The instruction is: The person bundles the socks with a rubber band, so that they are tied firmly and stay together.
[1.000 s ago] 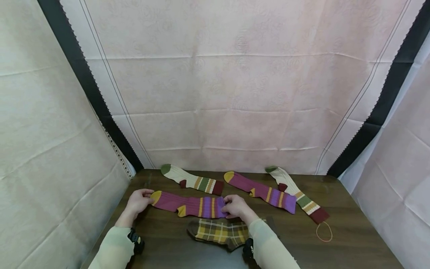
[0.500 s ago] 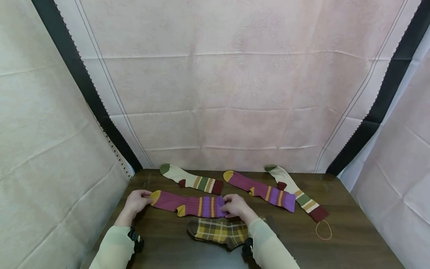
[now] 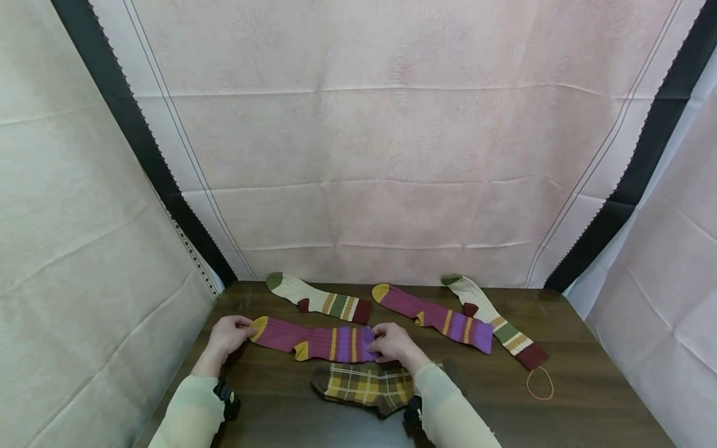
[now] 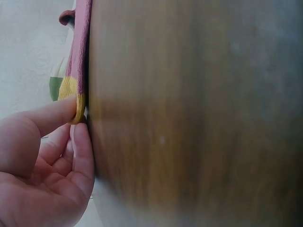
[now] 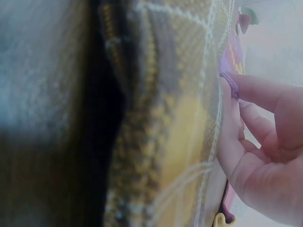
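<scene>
Purple sock (image 3: 319, 340), unmoved, fingers (image 4: 83, 149) pinching both ends

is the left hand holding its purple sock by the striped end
No, the left hand pinches the sock by its yellow toe.

Front purple sock (image 3: 319, 340): plum body, yellow toe and heel, violet upper with mustard bands.
Back purple sock (image 3: 434, 317): same colours and banding.
Left cream sock (image 3: 317, 298): green toe, dark red heel and cuff, stripes of green, tan and white.
Right cream sock (image 3: 482, 303): same scheme.
Plaid sock (image 3: 370, 387): olive and yellow check, white lines, dark toe.
Table (image 3: 582, 389): dark brown wood grain.
Sleeves (image 3: 187, 410): pale green.
</scene>
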The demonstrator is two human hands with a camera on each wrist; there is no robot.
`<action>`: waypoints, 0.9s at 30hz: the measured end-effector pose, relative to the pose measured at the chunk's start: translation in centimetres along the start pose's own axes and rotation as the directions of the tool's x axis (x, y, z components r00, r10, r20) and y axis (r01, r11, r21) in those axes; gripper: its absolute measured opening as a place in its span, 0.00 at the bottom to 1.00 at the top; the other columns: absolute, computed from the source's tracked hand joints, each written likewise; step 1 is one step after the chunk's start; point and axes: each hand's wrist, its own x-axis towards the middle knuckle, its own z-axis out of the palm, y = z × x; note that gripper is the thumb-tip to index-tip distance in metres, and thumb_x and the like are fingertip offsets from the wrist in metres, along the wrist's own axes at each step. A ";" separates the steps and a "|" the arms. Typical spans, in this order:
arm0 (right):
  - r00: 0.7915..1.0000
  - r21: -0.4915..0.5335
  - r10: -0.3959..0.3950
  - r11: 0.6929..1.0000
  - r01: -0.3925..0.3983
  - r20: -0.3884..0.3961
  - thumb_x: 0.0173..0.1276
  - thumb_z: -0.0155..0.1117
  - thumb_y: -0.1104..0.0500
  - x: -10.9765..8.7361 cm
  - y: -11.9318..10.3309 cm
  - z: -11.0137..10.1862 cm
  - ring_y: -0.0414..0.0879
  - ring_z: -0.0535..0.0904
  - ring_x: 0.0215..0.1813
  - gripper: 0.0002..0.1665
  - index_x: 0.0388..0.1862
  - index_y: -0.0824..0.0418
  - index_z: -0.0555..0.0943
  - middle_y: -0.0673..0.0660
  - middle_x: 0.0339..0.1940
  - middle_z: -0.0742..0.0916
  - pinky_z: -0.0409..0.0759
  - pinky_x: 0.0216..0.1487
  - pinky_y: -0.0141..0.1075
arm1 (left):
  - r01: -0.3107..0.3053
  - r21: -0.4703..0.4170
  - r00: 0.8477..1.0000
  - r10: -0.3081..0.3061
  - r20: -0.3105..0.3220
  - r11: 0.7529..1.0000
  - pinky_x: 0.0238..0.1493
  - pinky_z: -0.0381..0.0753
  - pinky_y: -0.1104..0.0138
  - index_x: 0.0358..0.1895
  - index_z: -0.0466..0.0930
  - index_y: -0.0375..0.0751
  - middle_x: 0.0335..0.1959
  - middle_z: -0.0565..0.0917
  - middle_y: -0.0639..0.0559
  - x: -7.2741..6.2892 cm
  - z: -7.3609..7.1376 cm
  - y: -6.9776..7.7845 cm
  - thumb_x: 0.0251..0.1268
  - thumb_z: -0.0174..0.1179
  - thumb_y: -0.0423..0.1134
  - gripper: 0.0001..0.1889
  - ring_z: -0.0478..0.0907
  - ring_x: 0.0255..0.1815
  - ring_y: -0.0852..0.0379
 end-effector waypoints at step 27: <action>0.999 0.166 -0.002 0.986 -0.006 0.051 0.74 0.69 0.68 -0.2 0.1 -1.7 0.51 0.84 0.44 0.29 0.72 0.73 0.75 0.64 0.52 0.83 0.91 0.43 0.44 | -0.009 -0.258 0.999 0.022 0.047 0.966 0.39 0.89 0.65 0.56 0.79 0.23 0.43 0.88 0.42 -0.9 0.1 0.7 0.78 0.65 0.34 0.15 0.84 0.39 0.57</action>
